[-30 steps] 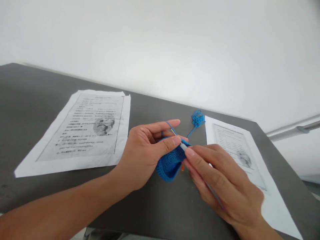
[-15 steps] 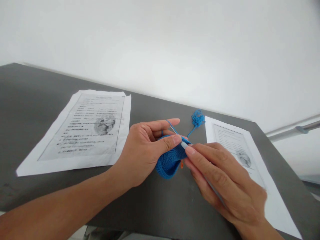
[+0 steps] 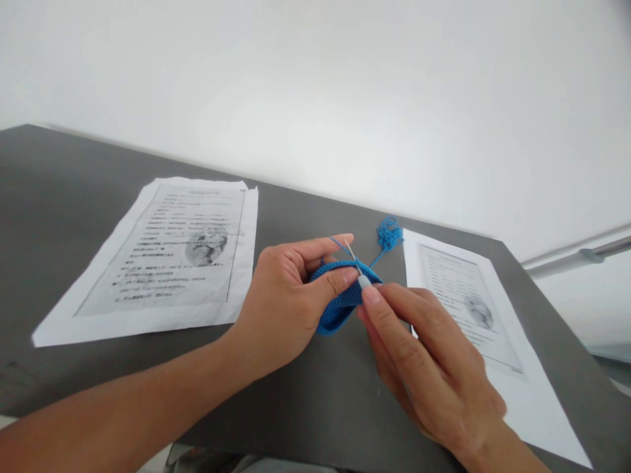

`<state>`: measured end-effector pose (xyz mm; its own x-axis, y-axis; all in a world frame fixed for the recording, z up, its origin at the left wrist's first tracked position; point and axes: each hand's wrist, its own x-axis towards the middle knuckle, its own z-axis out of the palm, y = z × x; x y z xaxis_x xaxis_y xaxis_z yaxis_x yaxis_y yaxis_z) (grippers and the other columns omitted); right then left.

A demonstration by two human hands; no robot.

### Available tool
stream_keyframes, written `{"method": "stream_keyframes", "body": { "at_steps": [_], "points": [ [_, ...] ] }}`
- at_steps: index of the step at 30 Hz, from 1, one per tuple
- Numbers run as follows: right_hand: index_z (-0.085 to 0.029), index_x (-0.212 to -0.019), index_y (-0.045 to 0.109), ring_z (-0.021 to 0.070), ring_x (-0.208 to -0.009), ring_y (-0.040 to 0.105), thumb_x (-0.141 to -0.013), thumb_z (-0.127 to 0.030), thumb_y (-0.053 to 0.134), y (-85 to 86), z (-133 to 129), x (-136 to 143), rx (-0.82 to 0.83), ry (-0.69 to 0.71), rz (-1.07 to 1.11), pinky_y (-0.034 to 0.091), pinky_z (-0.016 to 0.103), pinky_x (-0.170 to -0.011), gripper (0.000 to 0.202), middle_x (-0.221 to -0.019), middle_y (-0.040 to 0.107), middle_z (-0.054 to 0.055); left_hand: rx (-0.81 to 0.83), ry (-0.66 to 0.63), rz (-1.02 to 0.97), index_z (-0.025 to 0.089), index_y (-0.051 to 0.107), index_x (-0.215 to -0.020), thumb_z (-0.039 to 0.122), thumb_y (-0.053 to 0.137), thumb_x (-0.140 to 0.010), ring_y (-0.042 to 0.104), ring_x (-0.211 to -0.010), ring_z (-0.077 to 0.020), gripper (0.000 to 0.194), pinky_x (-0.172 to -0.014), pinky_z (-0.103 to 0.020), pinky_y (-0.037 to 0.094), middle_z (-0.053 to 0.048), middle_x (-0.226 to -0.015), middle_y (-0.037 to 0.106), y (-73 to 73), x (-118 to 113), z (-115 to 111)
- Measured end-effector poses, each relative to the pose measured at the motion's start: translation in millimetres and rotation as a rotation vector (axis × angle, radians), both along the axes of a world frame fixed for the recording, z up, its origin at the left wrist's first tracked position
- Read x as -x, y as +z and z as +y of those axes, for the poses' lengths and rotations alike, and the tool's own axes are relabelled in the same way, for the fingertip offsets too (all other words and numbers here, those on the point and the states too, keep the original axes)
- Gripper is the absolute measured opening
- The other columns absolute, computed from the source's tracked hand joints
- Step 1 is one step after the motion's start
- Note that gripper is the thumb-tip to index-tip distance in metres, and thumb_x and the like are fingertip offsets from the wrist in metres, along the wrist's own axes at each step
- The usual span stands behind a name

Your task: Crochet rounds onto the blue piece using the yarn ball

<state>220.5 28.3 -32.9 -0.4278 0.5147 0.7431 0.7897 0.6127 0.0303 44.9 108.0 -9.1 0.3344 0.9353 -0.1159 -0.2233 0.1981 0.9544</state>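
Observation:
A round blue crochet piece (image 3: 340,316) is pinched in my left hand (image 3: 290,299), thumb on its near face. Blue yarn runs over the raised left index finger. My right hand (image 3: 428,358) is closed around a crochet hook (image 3: 363,281) with a pale grip. Its thin metal shaft points up and left past the rim of the piece, its tip close to the strand near my left index finger. The right fingertips touch the right edge of the piece. A small tangle of blue yarn (image 3: 389,233) lies behind the hands, a strand leading from it to the work.
Two printed sheets lie on the dark grey table (image 3: 315,407): a left sheet (image 3: 197,295) and a right sheet (image 3: 532,407), partly behind my right hand. A white wall (image 3: 315,98) rises behind the table. A metal rail (image 3: 586,256) stands at the right.
The blue piece has tilted, showing more of its upper rim and less of its spiral face. The hook's shaft now shows above the rim. My right hand has shifted slightly left; the orange bit below is hidden.

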Motion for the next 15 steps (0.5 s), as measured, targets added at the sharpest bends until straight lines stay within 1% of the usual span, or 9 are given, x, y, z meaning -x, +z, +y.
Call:
{"method": "stream_keyframes", "body": {
  "at_steps": [2, 3, 7, 10, 13, 15],
  "points": [
    [0.001, -0.135, 0.068, 0.0268, -0.098, 0.072, -0.096, 0.003, 0.063, -1.6, 0.2, -0.8, 0.007, 0.005, 0.005, 0.065, 0.038, -0.075, 0.039, -0.117, 0.074, 0.022, -0.042, 0.014, 0.059, 0.019, 0.087, -0.124, 0.012, 0.090, -0.074, 0.063, -0.064, -0.0124, 0.051, -0.061, -0.021, 0.050, 0.003, -0.073, 0.079, 2.1, 0.0, -0.5],
    [0.002, -0.135, 0.068, 0.0264, -0.099, 0.072, -0.096, 0.004, 0.063, -2.1, 0.0, -1.3, 0.011, 0.002, 0.002, 0.066, 0.038, -0.077, 0.039, -0.118, 0.073, 0.021, -0.060, 0.019, 0.081, 0.018, 0.085, -0.127, 0.013, 0.089, -0.075, 0.064, -0.065, -0.0125, 0.052, -0.061, -0.021, 0.051, 0.003, -0.074, 0.080, 3.0, 0.1, -0.8],
    [0.001, -0.137, 0.068, 0.0246, -0.103, 0.071, -0.099, 0.004, 0.061, -1.6, -1.8, -3.2, 0.035, -0.003, -0.016, 0.067, 0.037, -0.082, 0.039, -0.122, 0.074, 0.019, -0.107, 0.039, 0.125, 0.017, 0.084, -0.128, 0.013, 0.086, -0.078, 0.066, -0.065, -0.0121, 0.051, -0.062, -0.021, 0.053, 0.002, -0.076, 0.080, 4.6, 1.1, -2.0],
    [-0.002, -0.138, 0.069, 0.0232, -0.103, 0.072, -0.099, 0.004, 0.063, 1.5, -3.0, -3.5, 0.040, -0.002, 0.013, 0.067, 0.034, -0.084, 0.040, -0.119, 0.076, 0.016, -0.120, 0.042, 0.120, 0.017, 0.084, -0.129, 0.016, 0.087, -0.079, 0.070, -0.066, -0.0138, 0.050, -0.061, -0.022, 0.055, 0.002, -0.078, 0.082, 3.9, 1.7, -2.3],
    [-0.006, -0.134, 0.072, 0.0220, -0.100, 0.074, -0.097, 0.003, 0.068, 5.5, -4.5, -3.2, 0.045, -0.040, 0.030, 0.068, 0.030, -0.082, 0.039, -0.112, 0.078, 0.013, -0.156, 0.049, 0.105, 0.020, 0.086, -0.125, 0.019, 0.087, -0.084, 0.077, -0.078, -0.0167, 0.041, -0.071, -0.024, 0.061, -0.001, -0.089, 0.087, 2.7, 1.6, -2.2],
    [-0.009, -0.132, 0.074, 0.0227, -0.098, 0.075, -0.096, 0.002, 0.071, 7.6, -5.7, -3.1, 0.040, -0.060, 0.029, 0.069, 0.030, -0.079, 0.038, -0.110, 0.079, 0.012, -0.189, 0.059, 0.093, 0.022, 0.089, -0.115, 0.019, 0.088, -0.086, 0.079, -0.084, -0.0168, 0.030, -0.078, -0.023, 0.062, -0.002, -0.094, 0.089, 2.3, 1.7, -2.0]
  ]
}}
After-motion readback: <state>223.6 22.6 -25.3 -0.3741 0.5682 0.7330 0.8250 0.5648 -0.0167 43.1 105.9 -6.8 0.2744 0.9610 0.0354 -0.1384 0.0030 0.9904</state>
